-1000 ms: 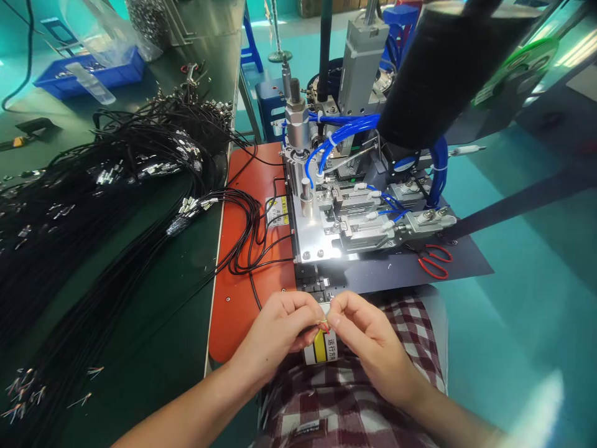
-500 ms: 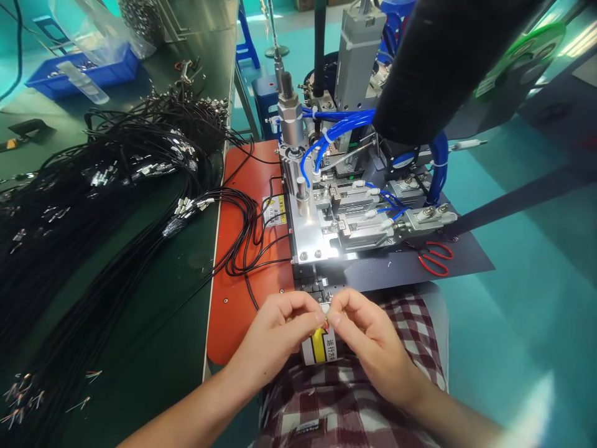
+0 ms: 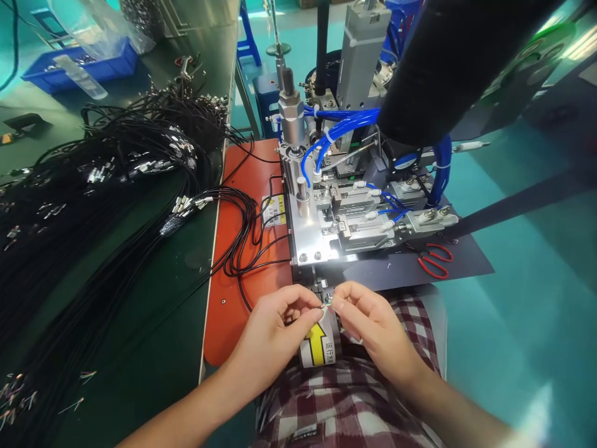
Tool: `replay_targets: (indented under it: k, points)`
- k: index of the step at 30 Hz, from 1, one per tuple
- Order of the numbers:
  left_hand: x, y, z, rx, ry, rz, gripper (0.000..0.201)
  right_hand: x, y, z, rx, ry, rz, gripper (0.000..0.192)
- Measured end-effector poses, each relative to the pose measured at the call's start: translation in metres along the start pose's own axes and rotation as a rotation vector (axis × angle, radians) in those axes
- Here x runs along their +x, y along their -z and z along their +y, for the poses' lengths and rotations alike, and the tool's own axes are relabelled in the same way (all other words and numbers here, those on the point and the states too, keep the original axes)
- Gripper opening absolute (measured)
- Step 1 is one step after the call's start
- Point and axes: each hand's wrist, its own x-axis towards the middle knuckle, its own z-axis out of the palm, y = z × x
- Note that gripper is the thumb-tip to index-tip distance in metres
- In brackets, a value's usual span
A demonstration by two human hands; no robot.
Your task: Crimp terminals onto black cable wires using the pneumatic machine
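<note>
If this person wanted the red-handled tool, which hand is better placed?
Probably the right hand: the red-handled tool lies on that side, while the left hand would have to reach across. Both hands pinch thin wires, so the right would need freeing first.

Green table (image 3: pixel 144 367) on left: black cables (image 3: pixel 107 280) heaped across, blue bin (image 3: pixel 112 68) far left. Red board (image 3: pixel 224 333), middle: looped cables (image 3: pixel 249 218), label (image 3: pixel 273 210). Dark plate (image 3: pixel 373 275), right: red-handled tool (image 3: pixel 439 257).

Wires (image 3: pixel 328 305) show green and red (tubes (image 3: pixel 347 124) blue).
</note>
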Motion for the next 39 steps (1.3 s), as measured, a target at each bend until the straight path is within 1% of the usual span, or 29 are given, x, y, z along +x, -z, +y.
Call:
replay_targets:
  k: [3,5,10,15,22,26,33,36,39]
  points:
    - [0.002,0.000,0.000,-0.103,0.066,-0.007,0.020,0.000,0.003,0.002,-0.016,-0.006,-0.004,0.025]
    - [0.001,-0.001,0.001,-0.131,0.080,0.008,0.021,0.000,0.004,0.001,-0.028,0.011,0.006,0.025]
    - [0.000,-0.002,0.000,-0.122,0.078,0.013,0.023,0.000,0.001,-0.001,-0.077,0.028,0.058,0.024]
    - [0.000,-0.002,0.000,-0.138,0.080,0.028,0.023,0.001,-0.003,0.000,-0.066,0.036,0.091,0.021]
    - [0.000,-0.003,0.000,-0.234,0.147,0.027,0.025,-0.003,-0.009,0.002,-0.059,0.007,0.161,0.022]
    - [0.001,-0.004,-0.001,-0.239,0.200,0.036,0.025,-0.005,-0.009,0.007,-0.048,0.011,0.188,0.020]
    - [0.000,-0.006,-0.001,-0.275,0.154,0.031,0.024,-0.004,-0.011,0.006,0.061,0.020,0.175,0.016]
    - [-0.001,-0.007,0.001,-0.280,0.139,0.035,0.023,-0.003,-0.011,0.012,0.130,0.016,0.174,0.014]
    - [-0.001,-0.008,0.001,-0.300,0.127,0.039,0.024,-0.003,-0.006,0.022,0.174,0.029,0.187,0.014]
